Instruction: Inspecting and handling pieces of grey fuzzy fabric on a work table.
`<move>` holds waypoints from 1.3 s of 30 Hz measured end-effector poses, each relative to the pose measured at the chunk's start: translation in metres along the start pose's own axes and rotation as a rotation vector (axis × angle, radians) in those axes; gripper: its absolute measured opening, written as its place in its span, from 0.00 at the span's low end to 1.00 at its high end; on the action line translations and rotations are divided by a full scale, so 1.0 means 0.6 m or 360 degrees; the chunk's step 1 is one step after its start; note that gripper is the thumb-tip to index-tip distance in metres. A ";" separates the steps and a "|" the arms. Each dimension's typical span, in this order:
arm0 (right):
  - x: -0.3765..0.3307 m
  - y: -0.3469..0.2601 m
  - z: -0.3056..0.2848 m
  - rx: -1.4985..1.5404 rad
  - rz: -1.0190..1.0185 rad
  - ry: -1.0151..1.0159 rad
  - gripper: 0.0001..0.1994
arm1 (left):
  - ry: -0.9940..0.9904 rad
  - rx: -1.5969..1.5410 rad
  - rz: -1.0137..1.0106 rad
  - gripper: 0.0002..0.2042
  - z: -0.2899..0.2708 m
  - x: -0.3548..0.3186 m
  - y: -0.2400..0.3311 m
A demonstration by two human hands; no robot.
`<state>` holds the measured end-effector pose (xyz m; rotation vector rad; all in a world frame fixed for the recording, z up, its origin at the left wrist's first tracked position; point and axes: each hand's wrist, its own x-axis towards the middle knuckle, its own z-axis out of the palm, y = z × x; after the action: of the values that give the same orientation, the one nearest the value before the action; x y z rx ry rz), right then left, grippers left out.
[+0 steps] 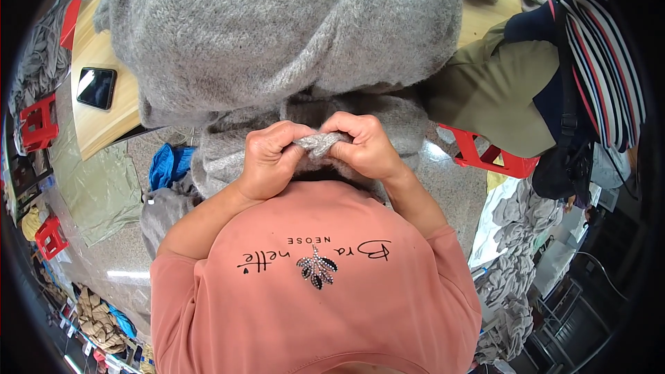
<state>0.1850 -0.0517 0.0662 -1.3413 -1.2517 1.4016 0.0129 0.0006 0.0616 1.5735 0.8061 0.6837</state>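
Note:
Grey fuzzy knit fabric [320, 143] is pinched between my two hands, close in front of my chest. My left hand [273, 156] is closed on one end of the bunched fold, thumb on top. At the other end my right hand [364, 144] grips it the same way, knuckles near the left ones. The fabric runs down into grey knit cloth [222, 149] over my lap. Just beyond, a large heap of the same grey knit [277, 28] covers most of the table. Whether it is one garment or several I cannot tell.
A black phone [96, 88] lies on the wooden table [114, 121] at the left. Another person in olive trousers [495, 90] sits close on the right, by a red stool [488, 156]. Blue cloth [170, 165] lies below the table; grey knit pieces [516, 235] are piled at the right.

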 end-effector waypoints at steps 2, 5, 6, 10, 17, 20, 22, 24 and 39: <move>0.000 -0.001 0.001 0.0003 0.0014 0.0027 0.06 | 0.0024 0.0059 0.0124 0.12 0.000 0.003 -0.002; 0.004 -0.001 0.002 -0.0139 0.0234 -0.0046 0.05 | 0.0033 0.0230 0.0301 0.12 -0.002 0.007 -0.003; 0.006 0.001 0.003 -0.0200 0.0162 -0.0068 0.05 | 0.0019 0.0326 0.0376 0.12 -0.003 0.008 -0.003; 0.009 0.011 0.011 -0.0270 0.0042 0.0019 0.03 | 0.0007 0.0414 0.0535 0.12 -0.007 0.010 -0.001; 0.010 0.030 0.046 -0.0379 -0.0173 0.0345 0.03 | 0.0069 0.0600 0.0642 0.13 -0.010 0.013 -0.003; 0.016 0.038 0.056 -0.0501 -0.0262 0.0453 0.05 | 0.0098 0.0599 0.0637 0.14 -0.012 0.012 -0.005; 0.020 0.042 0.062 -0.0614 -0.0433 0.0616 0.04 | 0.0117 0.0601 0.0635 0.14 -0.013 0.011 -0.007; 0.024 0.043 0.066 -0.0621 -0.0511 0.0658 0.04 | 0.0144 0.0648 0.0682 0.14 -0.015 0.008 -0.010; 0.019 0.024 0.054 -0.0826 -0.0723 0.0505 0.07 | 0.0266 0.0618 0.0868 0.16 -0.013 -0.006 -0.024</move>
<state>0.1525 -0.0471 0.0481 -1.4205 -1.6291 0.5414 0.0028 0.0032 0.0487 2.1448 0.6549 1.1102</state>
